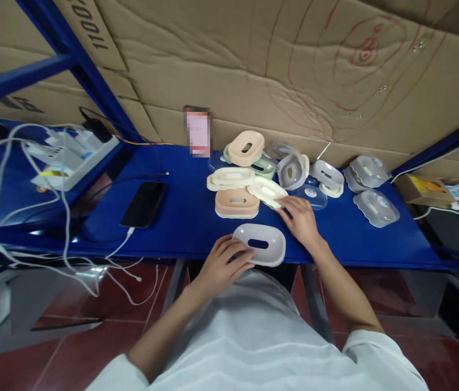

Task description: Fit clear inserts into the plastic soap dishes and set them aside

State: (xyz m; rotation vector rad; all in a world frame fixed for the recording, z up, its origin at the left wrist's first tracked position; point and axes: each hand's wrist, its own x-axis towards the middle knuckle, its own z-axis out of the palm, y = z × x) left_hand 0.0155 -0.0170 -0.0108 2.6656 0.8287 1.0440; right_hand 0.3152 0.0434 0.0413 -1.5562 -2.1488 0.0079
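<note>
Close to the table's front edge, my left hand (226,262) grips the left end of a light grey oval soap dish (275,245). The dish has a long slot in its floor and faces up. My right hand (300,218) has its thumb and fingertips at the right end of a cream soap dish piece (268,189), which lies tilted. Beside that piece sit another cream piece (231,178) and stacked peach dishes (237,205). Behind them, a peach dish (247,147) rests on green ones (266,165).
Grey dishes (327,175) and clear lids (310,196) lie right of centre; packed grey dishes (376,208) are further right. At left lie a black phone (143,204) on a cable and a power strip (86,168). Another phone (199,131) leans on the cardboard wall (229,65).
</note>
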